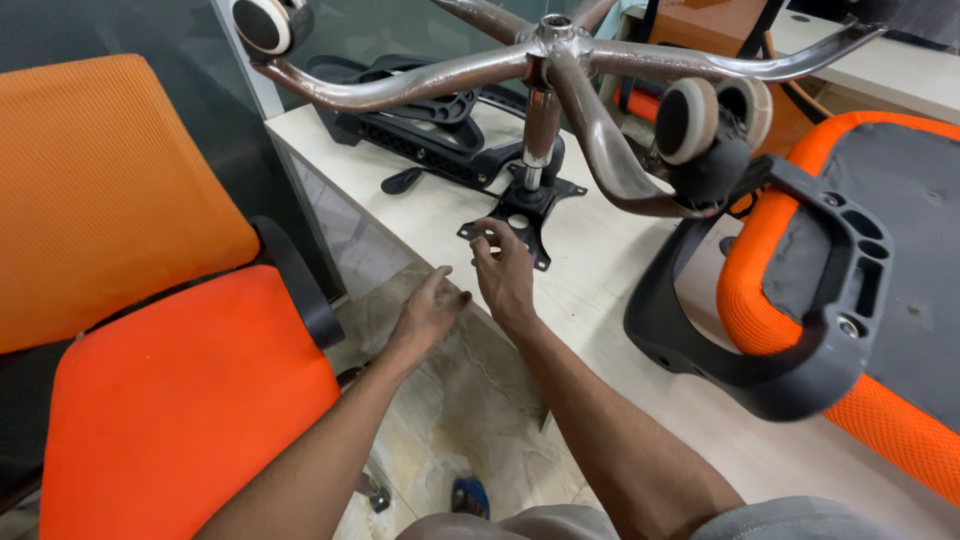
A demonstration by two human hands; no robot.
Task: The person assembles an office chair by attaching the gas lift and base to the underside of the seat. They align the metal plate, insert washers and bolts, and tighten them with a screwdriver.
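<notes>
On the pale table (600, 270), right hand (503, 272) touches the black plate (520, 215), fingers spread; left hand (432, 305) loosely curled, empty

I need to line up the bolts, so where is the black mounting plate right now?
In the head view the black mounting plate sits on the pale table, centre frame, under the upturned chrome chair base, just beyond the right hand.

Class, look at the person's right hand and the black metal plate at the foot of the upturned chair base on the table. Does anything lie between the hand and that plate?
Nothing visible does. The right hand is at the near edge of the black plate, its fingertips at or just short of it. The left hand hangs lower, off the table edge and to the side.
</notes>
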